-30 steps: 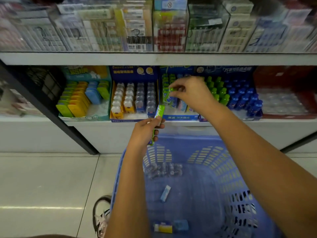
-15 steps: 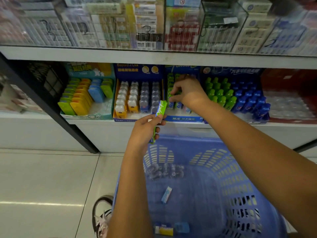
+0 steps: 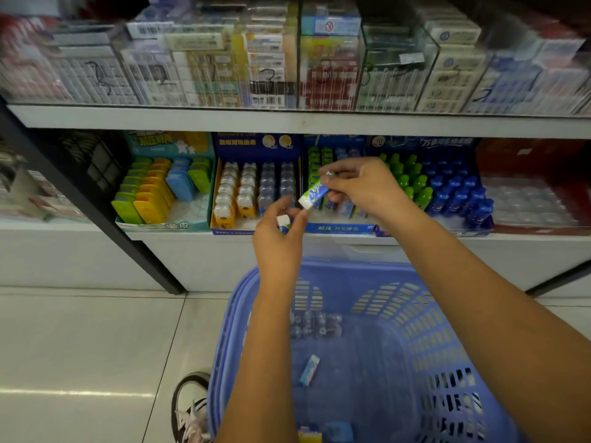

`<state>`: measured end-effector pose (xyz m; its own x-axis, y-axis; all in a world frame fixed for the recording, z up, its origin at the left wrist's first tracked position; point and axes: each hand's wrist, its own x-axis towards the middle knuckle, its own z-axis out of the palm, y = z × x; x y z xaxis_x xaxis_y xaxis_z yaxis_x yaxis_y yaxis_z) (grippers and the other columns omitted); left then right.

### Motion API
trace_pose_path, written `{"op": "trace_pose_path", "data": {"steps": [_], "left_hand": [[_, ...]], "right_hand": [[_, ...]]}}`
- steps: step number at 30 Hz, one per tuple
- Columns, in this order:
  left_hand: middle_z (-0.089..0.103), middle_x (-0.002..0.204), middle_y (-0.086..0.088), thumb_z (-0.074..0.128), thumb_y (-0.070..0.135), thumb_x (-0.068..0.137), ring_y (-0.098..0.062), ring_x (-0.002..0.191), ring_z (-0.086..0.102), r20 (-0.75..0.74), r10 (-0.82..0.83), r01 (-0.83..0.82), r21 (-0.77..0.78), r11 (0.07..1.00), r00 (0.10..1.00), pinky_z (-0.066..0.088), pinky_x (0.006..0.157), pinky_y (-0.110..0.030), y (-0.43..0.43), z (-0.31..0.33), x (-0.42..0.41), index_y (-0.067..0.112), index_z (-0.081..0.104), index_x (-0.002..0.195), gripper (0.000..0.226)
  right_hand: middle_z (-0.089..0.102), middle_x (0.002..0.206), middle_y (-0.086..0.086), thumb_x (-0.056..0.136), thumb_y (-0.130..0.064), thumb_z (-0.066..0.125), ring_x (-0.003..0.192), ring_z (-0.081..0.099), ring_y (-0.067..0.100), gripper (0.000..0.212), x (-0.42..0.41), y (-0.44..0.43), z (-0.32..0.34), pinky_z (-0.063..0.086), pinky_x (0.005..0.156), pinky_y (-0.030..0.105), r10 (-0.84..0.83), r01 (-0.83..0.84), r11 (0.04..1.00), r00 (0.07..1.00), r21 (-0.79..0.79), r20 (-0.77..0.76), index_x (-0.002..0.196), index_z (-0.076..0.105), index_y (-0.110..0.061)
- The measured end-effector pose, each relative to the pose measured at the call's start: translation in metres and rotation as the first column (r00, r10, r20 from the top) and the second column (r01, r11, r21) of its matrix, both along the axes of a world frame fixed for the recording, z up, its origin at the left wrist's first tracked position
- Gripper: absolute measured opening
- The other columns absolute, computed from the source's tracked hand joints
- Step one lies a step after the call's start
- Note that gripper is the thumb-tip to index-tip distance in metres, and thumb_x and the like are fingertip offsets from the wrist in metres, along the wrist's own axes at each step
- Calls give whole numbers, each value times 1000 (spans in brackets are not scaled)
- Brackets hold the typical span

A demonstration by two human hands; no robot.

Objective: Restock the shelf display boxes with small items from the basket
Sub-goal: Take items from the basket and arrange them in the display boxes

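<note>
A: State of right hand [image 3: 358, 187]?
B: Pinching green-blue stick [image 3: 315, 190], above far rim of basket [image 3: 351, 266].
A: State of left hand [image 3: 277, 241]?
B: Gripping second stick [image 3: 283, 220], just above same rim.

Bright, even light is cast from above. A glare streak is seen on the floor tiles [image 3: 73, 393] at near left. The display boxes [image 3: 166, 226] are lightly shaded beneath the shelf above them. The far upper packs [image 3: 271, 59] are smeared by motion blur, and straight lines are bowed towards the edges.
</note>
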<state>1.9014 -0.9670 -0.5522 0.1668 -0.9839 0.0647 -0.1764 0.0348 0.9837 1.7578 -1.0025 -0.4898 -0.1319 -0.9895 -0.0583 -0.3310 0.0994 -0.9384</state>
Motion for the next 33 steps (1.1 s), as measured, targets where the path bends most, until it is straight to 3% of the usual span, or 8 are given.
{"op": "trace_pose_path", "data": {"steps": [6, 12, 19, 23, 26, 28, 30, 33], "left_hand": [[58, 60, 2, 41, 15, 101, -7, 44, 42, -624, 74, 89, 225, 970, 778, 36, 40, -20, -2, 10, 17, 10, 63, 102, 22], [43, 49, 5, 42, 21, 100, -8, 40, 35, -696, 73, 144, 248, 958, 714, 29, 38, -20, -6, 14, 25, 9, 62, 95, 24], [47, 59, 1, 41, 11, 100, -9, 47, 47, -904, 61, 247, 180, 952, 423, 44, 47, -20, -11, 17, 22, 3, 57, 105, 19], [48, 64, 0, 35, 11, 102, -8, 49, 50, -899, 38, 210, 143, 967, 435, 46, 49, -20, -13, 16, 20, 3, 55, 108, 22], [47, 62, 2, 32, 12, 103, -7, 49, 48, -844, 9, 158, 111, 981, 536, 44, 49, -19, -10, 17, 13, 6, 57, 105, 25], [49, 62, 4, 33, 14, 104, -7, 55, 50, -780, -33, 126, 60, 990, 625, 46, 54, -20, -7, 15, 7, 11, 59, 102, 27], [51, 68, 5, 34, 18, 104, -9, 65, 52, -695, -83, 113, -2, 994, 715, 48, 64, -22, -2, 15, 2, 16, 61, 102, 28], [55, 79, 6, 32, 22, 104, -10, 77, 54, -517, -154, 116, -105, 988, 842, 48, 71, -25, 3, 19, -6, 21, 59, 105, 28]], "right_hand": [[57, 70, -1, 76, -6, 75, 58, 52, -1, 18, -2, -4, -18, 38, 52, -1, 14, -98, 980, 904, -176, -427, 93, 68, -3], [57, 70, -3, 75, -10, 77, 61, 54, 4, 19, 1, -11, -31, 38, 56, 0, 48, -157, 973, 850, -166, -525, 92, 70, -7], [57, 98, 17, 73, -5, 77, 71, 52, 16, 17, 5, -15, -38, 40, 64, 12, 17, -196, 951, 806, -239, -592, 84, 69, 6], [54, 101, 12, 80, -15, 73, 81, 47, 12, 19, 6, -5, -36, 30, 70, 10, -24, -188, 946, 771, -263, -636, 92, 71, 0], [56, 80, -6, 81, -31, 71, 66, 48, 0, 19, 16, 18, -31, 34, 64, 11, -63, -48, 969, 900, -241, -431, 86, 69, -14], [65, 71, -8, 79, -44, 70, 60, 58, -2, 27, 25, 36, -28, 43, 59, 13, 93, -89, 995, 989, 38, -116, 82, 67, -18], [70, 76, -2, 81, -39, 69, 66, 65, 6, 25, 31, 49, -28, 49, 62, 17, 180, -218, 950, 967, 222, 179, 86, 68, -15], [69, 77, 3, 85, -18, 66, 70, 67, 13, 9, 28, 56, -24, 54, 66, 18, 90, -194, 958, 900, 209, 426, 88, 67, -9]]}}
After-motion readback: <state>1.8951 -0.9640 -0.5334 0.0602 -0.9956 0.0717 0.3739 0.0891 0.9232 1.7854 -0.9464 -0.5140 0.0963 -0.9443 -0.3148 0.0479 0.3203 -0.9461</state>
